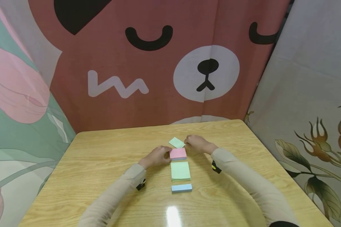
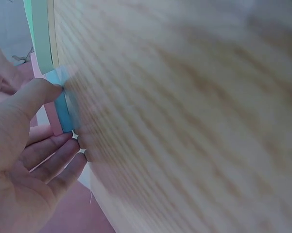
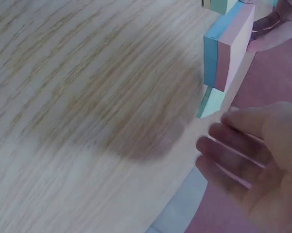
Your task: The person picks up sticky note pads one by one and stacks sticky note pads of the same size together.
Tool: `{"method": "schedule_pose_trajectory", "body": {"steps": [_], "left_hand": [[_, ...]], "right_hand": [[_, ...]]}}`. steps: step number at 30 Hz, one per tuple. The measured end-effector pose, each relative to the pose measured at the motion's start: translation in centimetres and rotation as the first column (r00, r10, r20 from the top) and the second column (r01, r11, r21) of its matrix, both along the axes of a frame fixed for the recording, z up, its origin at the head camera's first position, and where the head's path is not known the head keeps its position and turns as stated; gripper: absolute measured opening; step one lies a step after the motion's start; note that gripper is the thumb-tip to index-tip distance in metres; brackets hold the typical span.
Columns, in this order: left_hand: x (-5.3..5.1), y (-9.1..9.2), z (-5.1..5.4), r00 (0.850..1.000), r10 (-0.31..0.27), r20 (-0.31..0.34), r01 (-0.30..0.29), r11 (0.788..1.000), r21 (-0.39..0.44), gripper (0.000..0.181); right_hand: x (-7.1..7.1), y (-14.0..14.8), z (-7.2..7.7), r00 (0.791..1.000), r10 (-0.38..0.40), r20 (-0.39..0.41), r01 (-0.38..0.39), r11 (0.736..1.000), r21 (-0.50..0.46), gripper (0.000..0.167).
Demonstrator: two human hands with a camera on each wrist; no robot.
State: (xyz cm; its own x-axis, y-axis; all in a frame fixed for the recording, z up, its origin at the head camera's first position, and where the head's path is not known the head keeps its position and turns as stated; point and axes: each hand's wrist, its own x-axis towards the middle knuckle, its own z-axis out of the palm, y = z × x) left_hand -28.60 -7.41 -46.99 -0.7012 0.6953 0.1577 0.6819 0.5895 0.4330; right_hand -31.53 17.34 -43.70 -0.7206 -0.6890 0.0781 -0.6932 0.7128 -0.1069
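Observation:
Several sticky note pads lie in a column on the wooden table. My left hand [image 1: 158, 155] holds the left side of a pink pad [image 1: 178, 153] on top of a blue one [image 2: 62, 109]. In the left wrist view, its thumb is at one corner and its fingers are at the other. Beyond that stack lies a light green pad [image 1: 176, 142], turned at an angle. My right hand [image 1: 198, 143] is at this pad's right corner, fingers slightly bent. Whether the fingertips touch it, I cannot tell. Nearer me are a larger square green pad [image 1: 180, 171] and a narrow blue pad [image 1: 182, 188].
The wooden table [image 1: 102, 157] ends at a back edge close behind the angled green pad. A bear-print curtain [image 1: 159, 110] hangs behind it, with patterned cloths on the left [image 1: 20, 94] and right [image 1: 307, 94].

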Motion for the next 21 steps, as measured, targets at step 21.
{"method": "schedule_pose_trajectory", "body": {"steps": [21], "left_hand": [[-0.3, -0.1, -0.4, 0.999, -0.024, -0.043, 0.025, 1.0, 0.012, 0.027]], "right_hand": [[-1.8, -2.5, -2.0, 0.958, -0.283, 0.041, 0.284, 0.958, -0.04, 0.042]]}}
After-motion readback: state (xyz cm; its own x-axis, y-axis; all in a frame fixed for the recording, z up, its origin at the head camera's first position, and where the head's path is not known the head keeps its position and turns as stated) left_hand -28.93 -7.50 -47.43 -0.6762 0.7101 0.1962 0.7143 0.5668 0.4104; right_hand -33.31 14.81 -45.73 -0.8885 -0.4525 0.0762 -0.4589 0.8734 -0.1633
